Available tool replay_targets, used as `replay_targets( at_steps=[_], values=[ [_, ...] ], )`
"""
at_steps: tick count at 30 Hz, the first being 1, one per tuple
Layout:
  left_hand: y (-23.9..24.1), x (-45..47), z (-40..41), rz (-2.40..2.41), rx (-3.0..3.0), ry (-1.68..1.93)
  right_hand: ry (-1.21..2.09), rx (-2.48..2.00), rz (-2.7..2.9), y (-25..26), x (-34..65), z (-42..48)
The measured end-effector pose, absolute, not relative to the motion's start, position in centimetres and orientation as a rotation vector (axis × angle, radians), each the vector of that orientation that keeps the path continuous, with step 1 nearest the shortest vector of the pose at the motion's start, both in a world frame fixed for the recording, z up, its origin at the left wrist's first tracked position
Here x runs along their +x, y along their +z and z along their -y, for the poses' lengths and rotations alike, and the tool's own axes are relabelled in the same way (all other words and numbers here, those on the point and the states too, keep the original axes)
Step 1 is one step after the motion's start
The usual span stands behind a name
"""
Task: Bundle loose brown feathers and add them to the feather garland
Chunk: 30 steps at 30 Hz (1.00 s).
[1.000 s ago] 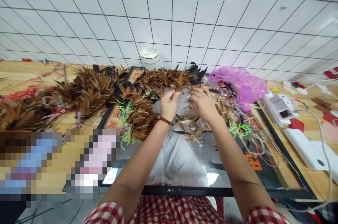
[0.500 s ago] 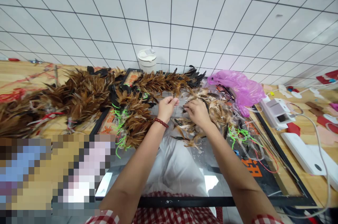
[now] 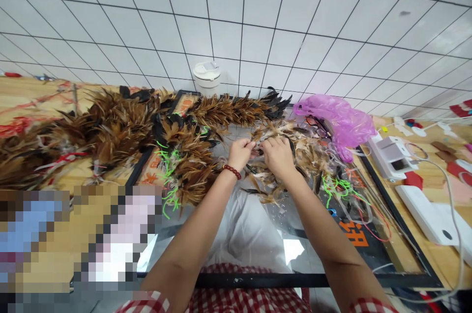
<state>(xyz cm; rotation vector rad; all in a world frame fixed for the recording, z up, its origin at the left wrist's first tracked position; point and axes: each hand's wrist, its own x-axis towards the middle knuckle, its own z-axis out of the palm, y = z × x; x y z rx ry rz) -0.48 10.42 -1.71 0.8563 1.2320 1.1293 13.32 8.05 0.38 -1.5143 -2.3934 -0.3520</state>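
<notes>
My left hand, with a dark red bead bracelet, is closed in a pinch on a small brown feather. Right beside it, my right hand has its fingers bent and pressed together at the same spot; what they grip is mostly hidden. A heap of loose brown and pale feathers lies under and to the right of my right hand. To the left of my left hand rests a bundle of brown feathers with bright green strings.
A feather garland stretches along the back, before a white lidded cup. More feather bundles cover the left. On the right are a pink plastic bag, green strings and white devices. The glass panel has a black frame.
My hands have come closer together, the left moving right until its fingertips nearly meet those of my right hand. The view has shifted slightly.
</notes>
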Motion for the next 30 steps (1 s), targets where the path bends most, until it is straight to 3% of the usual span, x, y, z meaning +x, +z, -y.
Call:
replay_targets(
  at_steps=[5, 11, 18, 27, 30],
  values=[
    [-0.7, -0.5, -9.9, -1.205, 0.932, 0.998, -0.445, -1.494, 2.411, 0.1, 13.0, -7.8],
    [0.0, -2.0, -9.9, -1.104, 0.962, 0.824, -0.268, -1.462, 2.364, 0.7, 14.3, -8.1],
    [-0.8, -2.5, -10.7, -1.123, 0.665, 1.235, 0.007, -1.88, 2.211, 2.2, 15.5, -10.4],
    [-0.9, -2.1, -10.5, -1.085, 0.62, 1.27, 0.122, -1.655, 2.283, 1.3, 13.7, -10.7],
    [-0.9, -1.9, -10.4, -1.091, 0.621, 1.23, 0.028, -1.563, 2.352, 2.1, 13.8, -10.1]
  ],
)
